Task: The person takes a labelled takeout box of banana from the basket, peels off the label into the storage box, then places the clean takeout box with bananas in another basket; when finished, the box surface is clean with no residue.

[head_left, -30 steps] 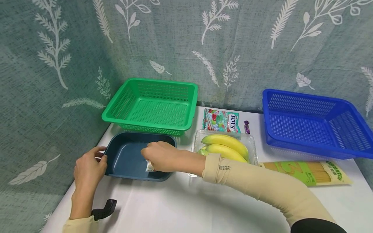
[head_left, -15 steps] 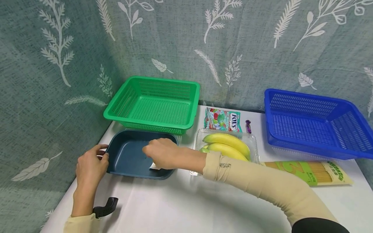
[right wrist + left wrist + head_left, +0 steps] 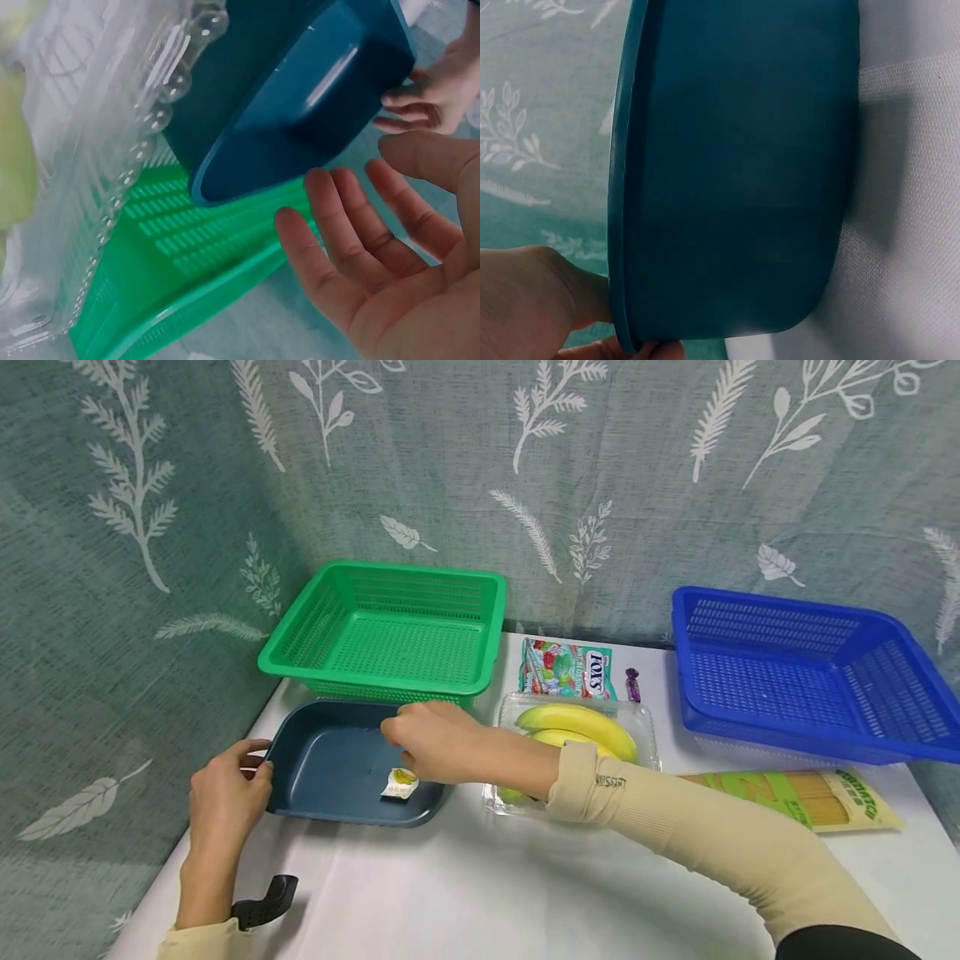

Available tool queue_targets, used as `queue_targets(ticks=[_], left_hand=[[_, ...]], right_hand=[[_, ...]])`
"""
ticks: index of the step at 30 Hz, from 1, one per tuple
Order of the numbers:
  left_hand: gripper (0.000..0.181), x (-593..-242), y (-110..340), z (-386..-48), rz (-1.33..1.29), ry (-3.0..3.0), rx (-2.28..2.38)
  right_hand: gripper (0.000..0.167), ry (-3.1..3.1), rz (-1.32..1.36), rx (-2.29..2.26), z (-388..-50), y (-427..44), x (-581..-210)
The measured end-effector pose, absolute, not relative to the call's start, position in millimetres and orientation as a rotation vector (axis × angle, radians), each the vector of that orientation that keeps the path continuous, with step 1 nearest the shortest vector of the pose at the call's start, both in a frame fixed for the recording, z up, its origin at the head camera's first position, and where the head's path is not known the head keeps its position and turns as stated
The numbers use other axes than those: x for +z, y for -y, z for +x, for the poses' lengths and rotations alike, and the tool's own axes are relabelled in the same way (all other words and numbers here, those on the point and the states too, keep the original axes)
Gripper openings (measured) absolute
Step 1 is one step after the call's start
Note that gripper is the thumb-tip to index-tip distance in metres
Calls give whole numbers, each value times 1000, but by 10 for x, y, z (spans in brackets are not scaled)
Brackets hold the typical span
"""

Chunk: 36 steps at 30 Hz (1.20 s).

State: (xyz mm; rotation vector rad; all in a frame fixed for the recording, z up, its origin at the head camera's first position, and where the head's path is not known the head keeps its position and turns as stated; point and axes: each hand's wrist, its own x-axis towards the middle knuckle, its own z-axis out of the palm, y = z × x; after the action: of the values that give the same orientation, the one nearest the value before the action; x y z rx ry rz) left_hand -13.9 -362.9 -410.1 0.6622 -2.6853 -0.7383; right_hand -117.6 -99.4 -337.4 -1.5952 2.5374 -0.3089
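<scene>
A dark blue basin (image 3: 322,772) stands on the white table, and a small white and yellow packet (image 3: 400,785) lies inside on its floor near the right end. At the left end, my left hand (image 3: 227,793) grips the rim between thumb and fingers; the left wrist view shows the basin's outer wall (image 3: 739,172) beside that hand (image 3: 536,300). My right hand (image 3: 438,743) is over the basin's right part, just behind the packet. Seen from the right wrist, this hand (image 3: 390,262) has loosely spread fingers and holds nothing.
Behind the basin stands a green basket (image 3: 416,647). To the right, a clear plastic tray (image 3: 651,743) holds bananas (image 3: 581,724). Beyond are a candy bag (image 3: 562,668) and a purple wrapped candy (image 3: 633,685). A noodle pack (image 3: 825,802) lies before a blue basket (image 3: 787,677).
My right hand has let go of the packet, which now lies in the basin, and has lifted slightly up and right. My left hand keeps its grip on the rim.
</scene>
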Motion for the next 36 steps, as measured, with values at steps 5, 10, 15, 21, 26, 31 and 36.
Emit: queue_targets(ticks=[5,10,15,21,26,31,36], left_hand=[[33,-4102,3633,-139,660,2691,-731],[34,-4092,3624,-141,678,2713,-725],[35,-4071,3627,-140,666,2739,-719],[42,-4019,3644,-173,600,2821,-666],[49,-3979,3589,-227,486,2861,-597],[50,-3923,3437,-274,286,2764,-629],[52,-3847,3194,-309,52,2681,-735]], right_hand=[[11,-2556,-1597,-351,-1172,879,-3326],[13,-2544,-1589,-373,-1143,715,-3269],[19,-2545,-1542,-438,-1094,535,-3233],[18,-2579,-1502,-531,-1034,298,-3236],[22,-2603,-1425,-630,-989,60,-3289],[23,-2642,-1350,-712,-964,-182,-3324],[26,-2684,-1283,-844,-933,-414,-3332]])
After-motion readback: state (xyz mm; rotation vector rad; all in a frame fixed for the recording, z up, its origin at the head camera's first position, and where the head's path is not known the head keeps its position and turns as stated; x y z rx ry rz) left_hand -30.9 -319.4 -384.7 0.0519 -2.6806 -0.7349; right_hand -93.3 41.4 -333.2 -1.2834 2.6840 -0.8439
